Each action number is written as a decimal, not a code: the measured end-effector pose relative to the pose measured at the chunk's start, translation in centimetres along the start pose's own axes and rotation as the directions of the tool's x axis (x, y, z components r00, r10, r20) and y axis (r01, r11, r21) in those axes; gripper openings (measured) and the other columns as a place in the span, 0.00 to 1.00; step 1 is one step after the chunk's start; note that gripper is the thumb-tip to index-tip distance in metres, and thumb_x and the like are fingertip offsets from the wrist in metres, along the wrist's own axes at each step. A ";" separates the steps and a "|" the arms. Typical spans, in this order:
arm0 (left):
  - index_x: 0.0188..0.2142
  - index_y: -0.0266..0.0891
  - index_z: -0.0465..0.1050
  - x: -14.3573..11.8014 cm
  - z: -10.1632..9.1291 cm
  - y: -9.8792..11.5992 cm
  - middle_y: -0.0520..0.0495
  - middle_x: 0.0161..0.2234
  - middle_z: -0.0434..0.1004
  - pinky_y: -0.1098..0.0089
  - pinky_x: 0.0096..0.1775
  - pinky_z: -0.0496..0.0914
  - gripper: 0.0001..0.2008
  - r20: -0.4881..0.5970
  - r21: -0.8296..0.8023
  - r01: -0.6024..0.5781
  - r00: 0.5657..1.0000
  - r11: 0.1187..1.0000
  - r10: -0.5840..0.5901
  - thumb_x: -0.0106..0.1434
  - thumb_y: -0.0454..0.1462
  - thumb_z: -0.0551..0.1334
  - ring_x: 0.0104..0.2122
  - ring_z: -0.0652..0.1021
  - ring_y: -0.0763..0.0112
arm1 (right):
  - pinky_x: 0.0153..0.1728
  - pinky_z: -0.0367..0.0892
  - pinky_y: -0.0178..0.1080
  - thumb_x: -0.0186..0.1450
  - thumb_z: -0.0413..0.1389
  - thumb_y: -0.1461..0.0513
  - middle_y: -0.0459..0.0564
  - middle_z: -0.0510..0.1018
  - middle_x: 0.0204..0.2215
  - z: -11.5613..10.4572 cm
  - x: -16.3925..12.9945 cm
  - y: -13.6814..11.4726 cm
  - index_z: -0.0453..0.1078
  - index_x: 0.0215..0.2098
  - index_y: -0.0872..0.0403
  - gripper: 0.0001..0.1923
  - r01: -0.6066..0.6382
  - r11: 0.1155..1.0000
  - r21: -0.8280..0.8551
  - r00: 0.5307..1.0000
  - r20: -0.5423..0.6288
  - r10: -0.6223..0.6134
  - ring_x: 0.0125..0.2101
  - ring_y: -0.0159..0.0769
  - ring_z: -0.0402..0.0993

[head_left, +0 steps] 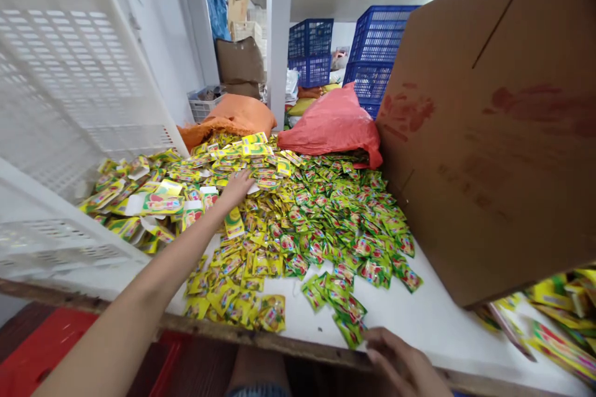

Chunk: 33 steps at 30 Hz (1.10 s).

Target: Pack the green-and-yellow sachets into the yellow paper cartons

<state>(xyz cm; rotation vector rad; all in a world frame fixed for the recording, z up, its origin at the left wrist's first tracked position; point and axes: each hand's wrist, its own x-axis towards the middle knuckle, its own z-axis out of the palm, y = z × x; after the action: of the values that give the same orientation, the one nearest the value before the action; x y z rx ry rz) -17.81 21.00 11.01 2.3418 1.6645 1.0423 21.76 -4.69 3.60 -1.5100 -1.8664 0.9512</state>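
Observation:
My left hand (238, 186) reaches far across the table and lies on a heap of small yellow-and-green cartons (258, 150), fingers stretched forward. A white carton flap shows beside its fingertips. Below that arm is a spread of yellow sachets (242, 260). My right hand (401, 356) is low at the table's front edge, slightly blurred, with thumb and fingers bent but apart. Its fingertips are close to a green sachet (348, 330); whether they touch it I cannot tell. More green sachets with red fruit prints (326, 217) cover the middle and right of the table.
A white plastic crate (65, 74) lies tipped at left, cartons spilling from it. A large cardboard box (488, 136) stands at right. An orange sack (244, 113) and a red sack (333, 121) lie behind the heap. Blue crates (382, 37) are stacked beyond the white post (279, 31).

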 end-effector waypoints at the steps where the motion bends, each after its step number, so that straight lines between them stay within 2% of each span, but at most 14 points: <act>1: 0.39 0.36 0.70 -0.2 -0.4 0.5 0.37 0.53 0.65 0.48 0.56 0.44 0.13 -0.005 -0.007 -0.004 1.000 1.000 0.004 0.56 0.26 0.53 0.57 0.58 0.54 | 0.38 0.71 0.38 0.57 0.55 0.52 0.50 0.79 0.34 0.7 1.0 -0.6 0.73 0.35 0.48 0.13 0.018 1.000 0.024 1.000 -0.010 -0.018 0.35 0.41 0.75; 4: 0.43 0.36 0.67 -2.4 -1.2 3.0 0.38 0.50 0.68 0.54 0.55 0.52 0.12 -0.034 -0.046 -0.001 0.999 0.999 0.000 0.60 0.33 0.53 0.54 0.63 0.57 | 0.39 0.69 0.39 0.61 0.51 0.54 0.51 0.78 0.34 3.1 3.8 -2.4 0.72 0.36 0.51 0.12 0.078 0.995 0.067 0.994 -0.078 -0.072 0.36 0.40 0.74; 6: 0.47 0.38 0.63 -5.2 -1.4 5.2 0.41 0.46 0.71 0.60 0.50 0.60 0.14 -0.044 -0.126 0.020 0.999 0.992 -0.025 0.63 0.37 0.49 0.48 0.69 0.61 | 0.38 0.68 0.39 0.62 0.50 0.56 0.50 0.77 0.33 4.7 5.2 -3.4 0.71 0.36 0.51 0.11 0.117 0.990 0.080 0.992 -0.058 -0.112 0.35 0.39 0.73; 7: 0.47 0.38 0.63 -6.9 -1.3 6.3 0.43 0.44 0.72 0.62 0.48 0.63 0.13 -0.037 -0.309 0.058 0.997 0.949 -0.073 0.63 0.38 0.50 0.45 0.71 0.62 | 0.37 0.68 0.39 0.62 0.50 0.56 0.50 0.77 0.32 5.5 5.7 -3.9 0.71 0.35 0.51 0.11 0.133 0.988 0.084 0.991 -0.032 -0.131 0.34 0.38 0.73; 10: 0.42 0.38 0.66 -11.8 -0.3 9.5 0.45 0.37 0.76 0.66 0.41 0.68 0.12 0.121 -0.683 0.240 0.969 0.690 -0.217 0.60 0.40 0.56 0.39 0.75 0.62 | 0.35 0.68 0.38 0.62 0.50 0.56 0.50 0.76 0.34 7.8 6.9 -5.6 0.69 0.40 0.51 0.12 0.152 0.982 0.113 0.988 0.008 -0.154 0.32 0.36 0.72; 13: 0.40 0.39 0.67 -14.6 1.4 11.9 0.48 0.31 0.76 0.68 0.35 0.69 0.11 0.248 -0.793 0.398 0.902 0.461 -0.352 0.56 0.40 0.59 0.32 0.76 0.65 | 0.37 0.68 0.39 0.57 0.56 0.56 0.52 0.70 0.46 10.1 7.9 -7.4 0.57 0.55 0.51 0.29 0.184 0.971 0.151 0.982 -0.076 -0.174 0.38 0.38 0.70; 16: 0.42 0.40 0.67 -15.2 2.6 13.4 0.49 0.33 0.75 0.70 0.34 0.69 0.15 0.245 -0.829 0.433 0.851 0.354 -0.465 0.53 0.39 0.62 0.32 0.76 0.66 | 0.40 0.67 0.41 0.56 0.57 0.58 0.54 0.68 0.48 11.8 8.8 -8.7 0.47 0.61 0.51 0.38 0.235 0.962 0.140 0.968 -0.126 -0.219 0.42 0.40 0.68; 18: 0.47 0.41 0.65 -15.0 2.8 13.7 0.46 0.39 0.75 0.70 0.36 0.69 0.22 0.264 -0.870 0.410 0.856 0.273 -0.444 0.52 0.41 0.63 0.36 0.76 0.65 | 0.38 0.67 0.39 0.58 0.55 0.58 0.53 0.72 0.43 12.2 9.2 -9.1 0.51 0.60 0.52 0.33 0.244 0.956 0.161 0.966 -0.128 -0.225 0.39 0.39 0.70; 20: 0.52 0.41 0.62 -15.0 2.6 13.6 0.42 0.45 0.73 0.68 0.41 0.68 0.29 0.301 -0.909 0.374 0.895 0.185 -0.330 0.50 0.43 0.65 0.42 0.75 0.62 | 0.35 0.67 0.37 0.60 0.53 0.57 0.51 0.74 0.38 12.2 9.2 -9.2 0.56 0.57 0.52 0.28 0.247 0.943 0.223 0.968 -0.092 -0.232 0.35 0.37 0.70; 22: 0.52 0.41 0.62 -15.4 2.6 13.1 0.41 0.47 0.73 0.66 0.45 0.67 0.33 0.357 -0.913 0.386 0.913 0.134 -0.199 0.47 0.43 0.68 0.45 0.73 0.59 | 0.31 0.66 0.34 0.62 0.51 0.55 0.48 0.74 0.33 12.0 9.0 -9.0 0.62 0.53 0.52 0.22 0.245 0.924 0.293 0.964 0.023 -0.263 0.31 0.35 0.70; 24: 0.48 0.39 0.67 -16.0 2.8 12.2 0.41 0.42 0.76 0.66 0.43 0.68 0.30 0.424 -0.886 0.446 0.891 0.131 -0.162 0.45 0.41 0.70 0.42 0.75 0.60 | 0.29 0.65 0.33 0.63 0.48 0.54 0.45 0.74 0.30 11.9 8.8 -8.7 0.66 0.47 0.52 0.17 0.239 0.912 0.332 0.945 0.136 -0.297 0.29 0.33 0.69; 27: 0.39 0.36 0.71 -17.0 3.4 10.6 0.45 0.34 0.79 0.70 0.37 0.70 0.21 0.420 -0.875 0.475 0.842 0.095 -0.338 0.44 0.37 0.70 0.33 0.78 0.66 | 0.34 0.64 0.35 0.65 0.47 0.55 0.47 0.74 0.34 12.5 8.4 -8.0 0.67 0.46 0.52 0.15 0.246 0.930 0.274 0.951 0.117 -0.286 0.34 0.35 0.69; 30: 0.38 0.34 0.71 -17.8 3.4 9.5 0.45 0.32 0.79 0.70 0.36 0.71 0.19 0.345 -0.915 0.403 0.751 -0.023 -0.563 0.46 0.36 0.69 0.31 0.78 0.67 | 0.41 0.62 0.41 0.60 0.54 0.59 0.51 0.71 0.38 13.6 8.0 -7.3 0.68 0.42 0.52 0.12 0.230 0.973 0.006 0.973 0.026 -0.230 0.40 0.42 0.66; 33: 0.36 0.31 0.73 -18.5 2.9 9.4 0.42 0.32 0.80 0.66 0.35 0.72 0.16 0.405 -0.907 0.390 0.699 -0.161 -0.590 0.49 0.39 0.66 0.32 0.79 0.62 | 0.40 0.61 0.43 0.54 0.58 0.63 0.53 0.70 0.36 15.0 7.4 -7.1 0.68 0.34 0.52 0.08 0.183 0.961 -0.206 0.982 -0.001 -0.188 0.39 0.45 0.64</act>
<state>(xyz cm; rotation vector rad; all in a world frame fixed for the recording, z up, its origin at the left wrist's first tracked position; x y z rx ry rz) -11.82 2.18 4.11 0.5314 0.9647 1.4252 4.29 -1.06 0.22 -1.4214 -2.1022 0.6713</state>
